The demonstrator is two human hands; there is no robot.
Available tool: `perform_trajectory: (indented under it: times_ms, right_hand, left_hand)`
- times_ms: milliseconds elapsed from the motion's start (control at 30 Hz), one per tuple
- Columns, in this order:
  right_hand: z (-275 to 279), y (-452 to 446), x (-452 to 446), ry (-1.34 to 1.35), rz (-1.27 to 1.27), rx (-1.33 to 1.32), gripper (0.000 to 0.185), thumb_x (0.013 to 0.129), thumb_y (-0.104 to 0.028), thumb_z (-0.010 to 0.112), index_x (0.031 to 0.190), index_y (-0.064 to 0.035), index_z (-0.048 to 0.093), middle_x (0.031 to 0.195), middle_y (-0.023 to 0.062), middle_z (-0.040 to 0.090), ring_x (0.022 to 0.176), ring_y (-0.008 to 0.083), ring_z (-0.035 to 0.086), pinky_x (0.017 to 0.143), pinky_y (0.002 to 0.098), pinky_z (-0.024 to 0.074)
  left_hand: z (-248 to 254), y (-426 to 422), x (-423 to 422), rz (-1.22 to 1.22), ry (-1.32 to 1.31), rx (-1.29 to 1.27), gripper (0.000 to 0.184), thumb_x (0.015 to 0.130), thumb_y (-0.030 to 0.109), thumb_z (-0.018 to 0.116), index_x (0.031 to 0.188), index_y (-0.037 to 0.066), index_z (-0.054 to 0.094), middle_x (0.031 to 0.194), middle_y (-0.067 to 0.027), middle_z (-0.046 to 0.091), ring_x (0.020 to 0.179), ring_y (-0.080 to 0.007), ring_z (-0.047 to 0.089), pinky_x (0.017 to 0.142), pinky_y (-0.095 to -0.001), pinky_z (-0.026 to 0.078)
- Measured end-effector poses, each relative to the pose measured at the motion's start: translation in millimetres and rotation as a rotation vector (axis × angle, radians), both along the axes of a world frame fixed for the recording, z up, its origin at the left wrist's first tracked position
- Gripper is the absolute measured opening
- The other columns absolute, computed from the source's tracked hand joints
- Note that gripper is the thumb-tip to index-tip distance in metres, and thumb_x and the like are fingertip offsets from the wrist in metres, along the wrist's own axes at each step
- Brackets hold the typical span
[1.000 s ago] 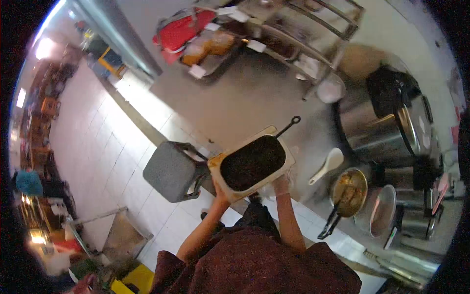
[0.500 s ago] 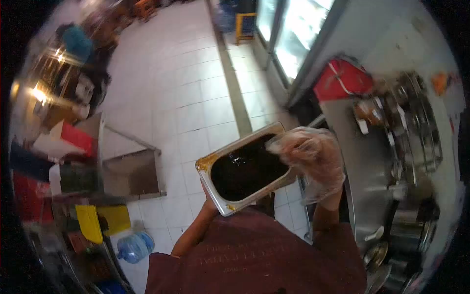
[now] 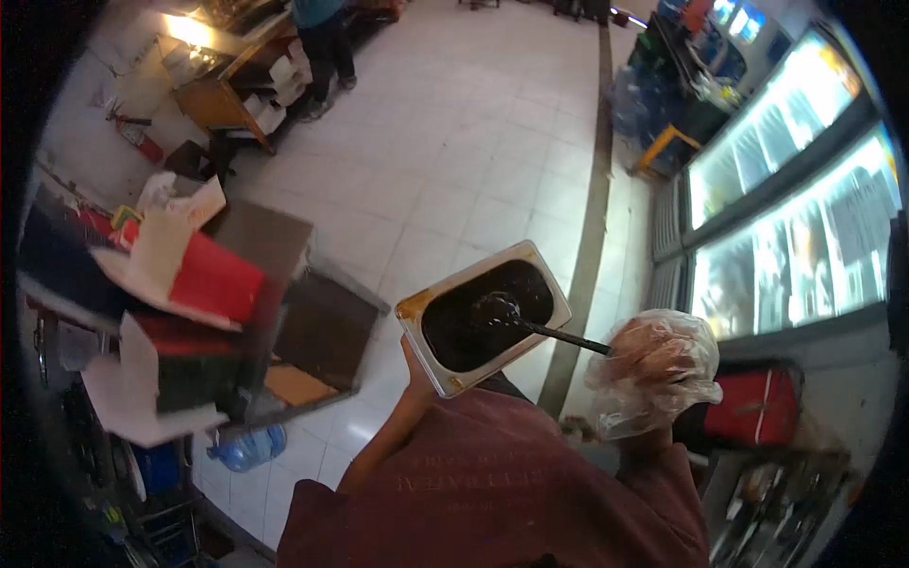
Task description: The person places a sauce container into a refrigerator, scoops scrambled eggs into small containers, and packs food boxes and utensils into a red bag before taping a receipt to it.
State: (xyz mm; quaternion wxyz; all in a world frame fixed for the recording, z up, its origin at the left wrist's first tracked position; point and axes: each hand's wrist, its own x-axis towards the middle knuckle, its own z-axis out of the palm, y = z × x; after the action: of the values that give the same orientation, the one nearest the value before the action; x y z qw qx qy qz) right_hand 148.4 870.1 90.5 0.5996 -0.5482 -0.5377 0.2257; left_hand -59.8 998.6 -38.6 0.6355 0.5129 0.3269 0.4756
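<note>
The right hand, in clear plastic, has swung out from the metal pan, apparently closed on a black-handled utensil, now under its control; the utensil dips into the pan's dark, glossy contents; the left hand half-curls round the pan's left end; beyond the pan's right stands a glass-door fridge.

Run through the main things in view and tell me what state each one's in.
Metal container, uncovered, stained at one corner
Dark contents, glossy, in the container
Utensil, far end in the contents
Left hand, holding the container
Right hand, in clear plastic, closed on the utensil's handle
Glass-front fridge, lit
Light at upper left, on
</note>
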Motion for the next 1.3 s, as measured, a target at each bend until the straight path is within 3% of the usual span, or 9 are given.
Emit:
perform_trajectory:
  times_ms: [567, 633, 733, 833, 900, 967, 1067, 1200, 1300]
  right_hand:
    - [-49, 526, 191, 0.243, -0.143, -0.209, 0.037, 0.08, -0.011, 0.045, 0.117, -0.0052, 0.046, 0.123, 0.0098, 0.042, 0.115, 0.0239, 0.038, 0.099, 0.0418, 0.0198]
    - [-48, 586, 198, 0.14, -0.089, -0.4, 0.039, 0.08, -0.011, 0.044, 0.119, -0.0048, 0.045, 0.126, 0.0103, 0.041, 0.117, 0.0244, 0.036, 0.101, 0.0427, 0.0176]
    - [-51, 675, 205, 0.031, -0.019, -0.535, 0.041, 0.081, -0.011, 0.042, 0.121, -0.0042, 0.044, 0.129, 0.011, 0.039, 0.121, 0.0251, 0.034, 0.103, 0.0442, 0.0144]
    - [-81, 770, 226, 0.12, -0.051, -0.261, 0.029, 0.088, -0.016, 0.039, 0.112, -0.0012, 0.047, 0.109, 0.0092, 0.051, 0.103, 0.0201, 0.047, 0.092, 0.0394, 0.0305]
    - [-96, 840, 261, -0.078, -0.158, -0.126, 0.026, 0.089, -0.019, 0.04, 0.105, -0.0002, 0.048, 0.095, 0.0076, 0.055, 0.088, 0.0176, 0.052, 0.081, 0.0361, 0.0397]
    - [-78, 918, 284, 0.131, -0.191, -0.067, 0.023, 0.089, -0.023, 0.042, 0.095, -0.0012, 0.047, 0.08, 0.006, 0.051, 0.07, 0.0153, 0.05, 0.063, 0.03, 0.0414]
    - [-70, 1040, 326, 0.903, -0.018, 0.095, 0.021, 0.09, -0.026, 0.042, 0.09, -0.0053, 0.047, 0.078, 0.0057, 0.05, 0.067, 0.0154, 0.048, 0.059, 0.0278, 0.0387]
    - [-65, 1181, 377, 0.986, -0.008, 0.096, 0.02, 0.089, -0.025, 0.043, 0.081, -0.0071, 0.047, 0.077, 0.0062, 0.049, 0.069, 0.0158, 0.047, 0.058, 0.0273, 0.0376]
    - [-63, 1286, 412, 1.035, 0.1, 0.061, 0.019, 0.089, -0.025, 0.043, 0.081, -0.0077, 0.047, 0.078, 0.0052, 0.048, 0.07, 0.0153, 0.045, 0.058, 0.0267, 0.0367]
  left_hand:
    - [5, 503, 186, -0.03, -0.774, -0.663, 0.057, 0.06, 0.017, 0.076, 0.106, 0.001, 0.046, 0.101, -0.0097, 0.055, 0.09, -0.018, 0.056, 0.077, -0.0296, 0.047]
    - [16, 560, 208, -0.043, -0.704, -0.592, 0.06, 0.058, 0.016, 0.078, 0.106, 0.001, 0.046, 0.102, -0.0102, 0.055, 0.09, -0.0182, 0.056, 0.078, -0.0295, 0.047]
    - [26, 651, 244, 0.033, -0.194, 0.057, 0.057, 0.059, 0.017, 0.078, 0.105, 0.001, 0.048, 0.096, -0.0081, 0.058, 0.083, -0.0159, 0.059, 0.073, -0.0275, 0.049]
    - [46, 746, 278, 0.025, 0.086, 0.486, 0.04, 0.077, 0.015, 0.06, 0.11, -0.002, 0.044, 0.1, -0.0115, 0.057, 0.081, -0.0159, 0.06, 0.067, -0.0279, 0.054]
    - [57, 805, 307, 0.026, 0.104, 0.401, 0.046, 0.069, 0.015, 0.069, 0.107, 0.0, 0.047, 0.097, -0.0092, 0.057, 0.084, -0.015, 0.059, 0.07, -0.0271, 0.051]
    - [51, 862, 336, 0.037, 0.068, 0.272, 0.048, 0.066, 0.015, 0.072, 0.106, 0.001, 0.048, 0.096, -0.008, 0.058, 0.085, -0.0145, 0.058, 0.071, -0.0266, 0.049]
    - [36, 968, 366, 0.095, -0.067, 0.083, 0.043, 0.07, 0.014, 0.068, 0.106, 0.001, 0.048, 0.095, -0.008, 0.058, 0.085, -0.0142, 0.058, 0.071, -0.0263, 0.049]
    - [-5, 1094, 379, 0.211, -0.266, -0.174, 0.027, 0.083, 0.013, 0.052, 0.106, 0.0, 0.048, 0.096, -0.0078, 0.057, 0.084, -0.0138, 0.057, 0.069, -0.0252, 0.049]
    - [3, 1175, 406, 0.296, -0.215, 0.003, 0.03, 0.087, 0.02, 0.044, 0.109, 0.0, 0.047, 0.097, -0.0086, 0.057, 0.083, -0.0159, 0.058, 0.071, -0.0269, 0.05]
